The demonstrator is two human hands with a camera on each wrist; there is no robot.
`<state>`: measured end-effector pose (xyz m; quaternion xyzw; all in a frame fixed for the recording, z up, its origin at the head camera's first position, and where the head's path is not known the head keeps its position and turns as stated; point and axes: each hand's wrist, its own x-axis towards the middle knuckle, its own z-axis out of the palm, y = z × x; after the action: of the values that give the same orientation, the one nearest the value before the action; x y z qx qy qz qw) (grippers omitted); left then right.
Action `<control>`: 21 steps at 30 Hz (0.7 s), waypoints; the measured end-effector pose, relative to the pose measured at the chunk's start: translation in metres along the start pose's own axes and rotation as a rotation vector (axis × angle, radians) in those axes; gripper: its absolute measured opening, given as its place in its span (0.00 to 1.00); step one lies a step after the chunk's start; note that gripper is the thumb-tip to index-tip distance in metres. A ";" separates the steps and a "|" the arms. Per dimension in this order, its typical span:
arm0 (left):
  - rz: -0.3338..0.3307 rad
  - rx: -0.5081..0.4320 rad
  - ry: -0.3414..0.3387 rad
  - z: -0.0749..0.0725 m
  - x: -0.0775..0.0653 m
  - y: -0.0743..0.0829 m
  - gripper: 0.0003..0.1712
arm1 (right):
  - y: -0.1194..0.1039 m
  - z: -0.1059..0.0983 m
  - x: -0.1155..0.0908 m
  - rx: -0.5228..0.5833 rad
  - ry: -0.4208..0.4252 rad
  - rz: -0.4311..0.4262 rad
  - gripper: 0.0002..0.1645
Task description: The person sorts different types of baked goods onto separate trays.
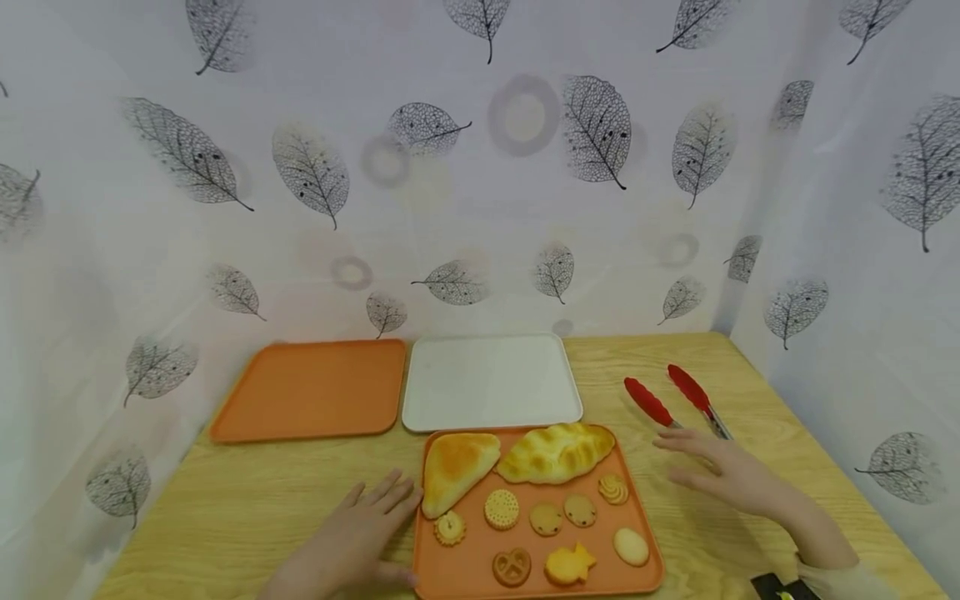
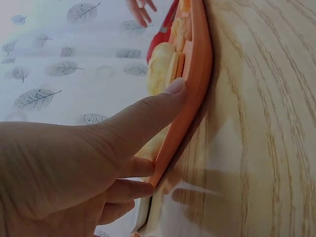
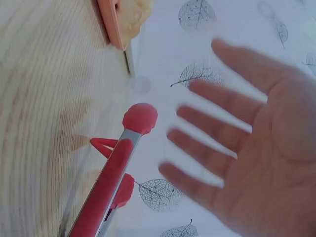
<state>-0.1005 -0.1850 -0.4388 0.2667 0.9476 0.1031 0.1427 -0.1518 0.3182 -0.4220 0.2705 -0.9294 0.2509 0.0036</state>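
An orange tray [image 1: 459,573] holds a triangular bread [image 1: 456,468], a braided loaf [image 1: 557,455] and several cookies, among them a pretzel-shaped one [image 1: 512,567] and a fish-shaped one [image 1: 568,565]. At its left edge is my left hand [image 1: 348,537], fingers extended. In the left wrist view, the thumb [image 2: 165,101] touches the tray's rim and the fingertips lie against its side. My right hand [image 1: 723,477] hovers right of the tray, its fingers spread and holding nothing. Close to it are metal tongs with red tips [image 1: 648,402]; the right wrist view shows their red handle [image 3: 106,190].
Behind the loaded tray stand a second orange tray [image 1: 315,392] at left and a white tray [image 1: 491,383] in the middle, both bare. A leaf-patterned curtain [image 1: 480,208] surrounds the wooden table [image 1: 225,500] at the back and sides.
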 end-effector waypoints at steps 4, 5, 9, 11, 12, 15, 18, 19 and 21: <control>-0.009 -0.019 0.000 0.000 0.002 -0.001 0.63 | 0.010 -0.007 0.011 -0.065 0.115 0.207 0.41; -0.011 -0.024 0.001 0.000 0.002 -0.001 0.63 | 0.015 -0.007 0.013 -0.093 0.134 0.254 0.45; -0.016 -0.039 0.005 0.000 0.001 -0.002 0.64 | 0.034 -0.002 0.017 -0.194 0.134 0.412 0.60; -0.019 -0.047 0.007 0.001 0.000 -0.002 0.65 | 0.044 -0.001 0.018 -0.195 0.100 0.453 0.62; -0.023 -0.052 0.006 0.001 0.000 -0.003 0.65 | 0.047 0.000 0.019 -0.194 0.079 0.470 0.63; -0.031 -0.058 -0.001 0.002 0.001 -0.004 0.65 | 0.057 0.000 0.022 -0.182 0.026 0.522 0.64; -0.034 -0.061 -0.008 0.002 0.002 -0.004 0.66 | 0.064 0.000 0.026 -0.173 -0.007 0.563 0.65; -0.030 -0.061 -0.010 0.002 0.002 -0.003 0.66 | 0.066 0.000 0.027 -0.170 -0.020 0.573 0.65; -0.027 -0.065 -0.015 0.002 0.003 -0.003 0.66 | 0.070 -0.002 0.029 -0.161 -0.050 0.591 0.62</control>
<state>-0.1033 -0.1859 -0.4425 0.2500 0.9461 0.1298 0.1599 -0.2121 0.3554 -0.4486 -0.0065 -0.9846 0.1597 -0.0711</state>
